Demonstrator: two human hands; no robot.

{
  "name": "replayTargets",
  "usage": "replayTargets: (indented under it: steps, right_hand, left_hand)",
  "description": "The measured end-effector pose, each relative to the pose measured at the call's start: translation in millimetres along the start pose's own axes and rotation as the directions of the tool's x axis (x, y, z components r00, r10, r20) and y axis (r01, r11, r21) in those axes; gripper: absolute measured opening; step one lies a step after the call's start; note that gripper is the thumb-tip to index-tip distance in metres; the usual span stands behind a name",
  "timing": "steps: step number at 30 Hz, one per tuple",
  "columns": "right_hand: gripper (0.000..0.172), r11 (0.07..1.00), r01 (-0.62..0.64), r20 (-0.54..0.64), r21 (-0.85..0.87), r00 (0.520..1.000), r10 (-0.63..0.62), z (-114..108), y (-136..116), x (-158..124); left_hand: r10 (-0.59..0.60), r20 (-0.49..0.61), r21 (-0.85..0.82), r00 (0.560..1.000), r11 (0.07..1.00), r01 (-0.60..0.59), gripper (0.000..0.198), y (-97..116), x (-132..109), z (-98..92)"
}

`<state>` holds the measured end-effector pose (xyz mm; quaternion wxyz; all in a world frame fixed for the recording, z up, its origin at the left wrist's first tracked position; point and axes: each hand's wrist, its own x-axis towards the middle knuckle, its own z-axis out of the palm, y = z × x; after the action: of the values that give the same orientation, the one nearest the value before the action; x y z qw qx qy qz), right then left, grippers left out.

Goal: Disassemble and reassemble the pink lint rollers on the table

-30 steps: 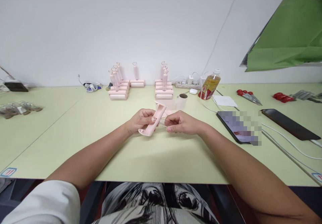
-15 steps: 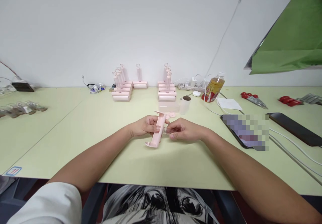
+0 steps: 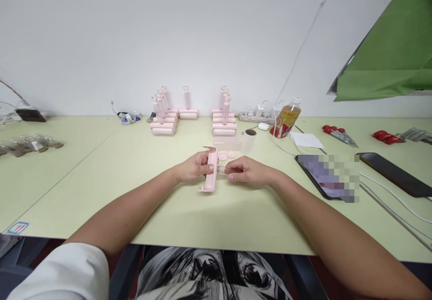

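Observation:
My left hand (image 3: 195, 167) is closed on a pink lint roller frame (image 3: 211, 174), held almost upright above the table, its curved end pieces pointing left. My right hand (image 3: 248, 172) pinches a clear handle (image 3: 222, 170) whose end meets the right side of the frame; most of the handle is hidden in my fingers. Just beyond lie two pink round caps (image 3: 231, 154). Behind the caps are a clear curved cover (image 3: 226, 143) and a white sticky roll (image 3: 249, 141) with a brown core, standing on end.
Finished pink lint rollers stand in two groups (image 3: 164, 127) (image 3: 224, 127) by the wall. A drink bottle (image 3: 286, 119), a power strip (image 3: 251, 116), phones (image 3: 327, 178) (image 3: 396, 174) with cables and red-handled tools (image 3: 339, 133) occupy the right. Clear bundled items (image 3: 30, 145) lie far left.
The pink frame has turned more upright and its lower end has shifted slightly right. More of the clear handle shows between the frame and my right hand. Both hands keep their hold.

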<state>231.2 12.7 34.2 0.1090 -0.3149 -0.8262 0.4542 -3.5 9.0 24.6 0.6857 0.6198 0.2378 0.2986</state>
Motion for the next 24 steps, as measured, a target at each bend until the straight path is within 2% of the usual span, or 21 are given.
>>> replayTargets:
  steps: [3,7,11,12,14,16,18,21,24]
  right_hand:
    - [0.022,1.000,-0.018,-0.003,-0.013,1.000,0.018,-1,1,0]
    - [0.019,0.983,-0.022,-0.068,-0.181,0.998,0.010,0,-1,1]
    - [0.021,0.908,0.071,-0.199,-0.413,0.966,-0.166,3,-1,1]
    - [0.023,0.892,0.071,-0.203,-0.447,0.963,-0.179,4,-1,1]
    - [0.025,0.883,0.028,-0.173,-0.469,0.977,-0.123,6,0,1]
    - [0.027,0.888,-0.029,-0.117,-0.459,0.993,-0.028,6,0,1]
    - [0.029,0.895,-0.077,-0.066,-0.439,0.996,0.053,6,-2,0]
    - [0.029,0.898,-0.131,-0.008,-0.419,0.990,0.141,8,-11,-4]
    - [0.030,0.886,-0.147,0.056,-0.439,0.980,0.190,17,-25,-7]
  left_hand:
    - [-0.010,-0.048,-0.054,0.999,0.999,0.007,0.045,2,-4,-8.1]
    - [-0.043,-0.131,-0.086,0.990,0.996,0.032,0.049,9,-8,-26.4]
    - [-0.053,-0.244,0.120,0.968,0.989,0.084,0.048,10,-7,-34.9]
    - [-0.032,-0.282,0.199,0.959,0.976,0.091,0.046,9,-7,-34.2]
    - [0.009,-0.366,0.346,0.931,0.930,0.127,0.044,6,-5,-30.9]
    - [0.039,-0.457,0.473,0.889,0.857,0.206,0.038,5,-4,-27.1]
    - [0.096,-0.517,0.605,0.851,0.745,0.283,0.028,5,-3,-24.3]
    - [0.211,-0.537,0.781,0.817,0.490,0.387,0.020,10,2,-20.8]
    - [0.259,-0.501,0.863,0.826,0.225,0.453,0.021,12,14,-14.3]
